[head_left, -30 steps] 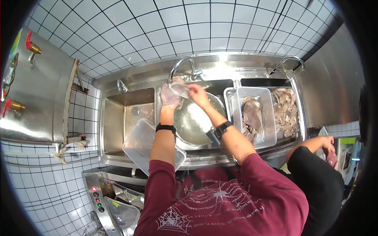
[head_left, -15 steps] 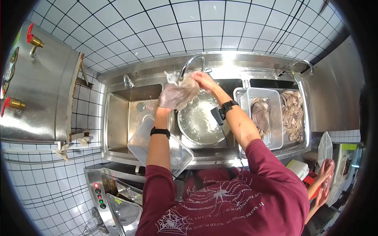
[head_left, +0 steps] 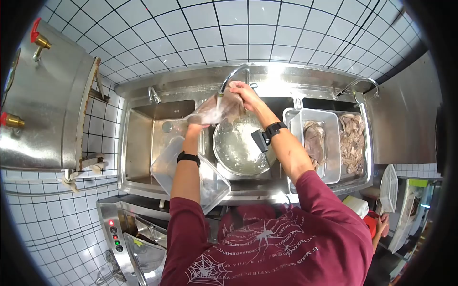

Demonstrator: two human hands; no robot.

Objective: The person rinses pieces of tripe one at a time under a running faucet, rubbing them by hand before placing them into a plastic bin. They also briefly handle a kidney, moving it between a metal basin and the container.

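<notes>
A floppy, greyish-pink piece of tripe (head_left: 224, 107) is stretched between my two hands under the running middle faucet (head_left: 233, 78). My right hand (head_left: 244, 94) pinches its upper right edge, close beside the spout. At the lower left, my left hand (head_left: 194, 127) holds the other end; the tripe covers most of its fingers. Directly below is a large round metal basin (head_left: 241, 152) of cloudy, bubbly water.
A clear plastic tub (head_left: 210, 183) leans over the left sink edge. On the right, another clear tub (head_left: 334, 143) contains similar pieces, with a heap of more pieces (head_left: 352, 143) beside it. Another person's hand (head_left: 383, 224) shows at lower right.
The tripe has spread out lower and to the left, and water now runs onto it. My left hand sits slightly lower; my right hand stays near the spout. The other person's hands shifted.
</notes>
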